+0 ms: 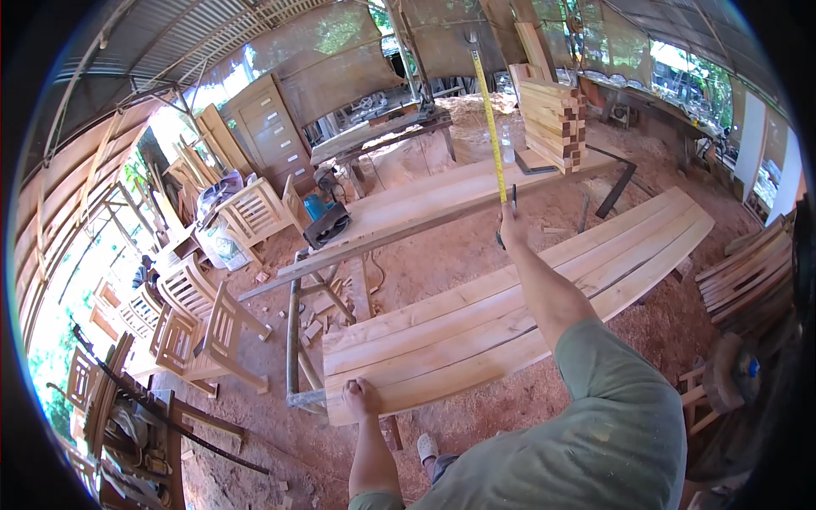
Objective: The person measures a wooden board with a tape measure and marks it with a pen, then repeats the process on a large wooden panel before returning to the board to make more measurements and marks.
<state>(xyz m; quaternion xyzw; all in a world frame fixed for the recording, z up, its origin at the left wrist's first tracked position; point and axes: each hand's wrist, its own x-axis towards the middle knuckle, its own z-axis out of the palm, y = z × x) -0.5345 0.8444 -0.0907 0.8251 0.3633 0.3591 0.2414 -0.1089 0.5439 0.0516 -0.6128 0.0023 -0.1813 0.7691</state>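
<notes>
My right hand (512, 228) is raised over the far side of the boards and closed around a tape measure (500, 241). Its yellow blade (490, 119) is drawn out and stretches up and away from me. My left hand (361, 398) rests on the near left end of the wooden boards (442, 348), with its fingers curled under. Whether anything lies inside that fist is hidden. Several long pale boards lie side by side there, with dark gaps between some of them and a curved outer edge on the right.
Behind the boards stands a long workbench (408, 208) bearing a stack of wood blocks (552, 127), a clear bottle (507, 144) and a dark tool (327, 225). Wooden chairs (204, 331) crowd the left. Timber slats (748, 272) lie at right. Offcuts litter the dusty floor.
</notes>
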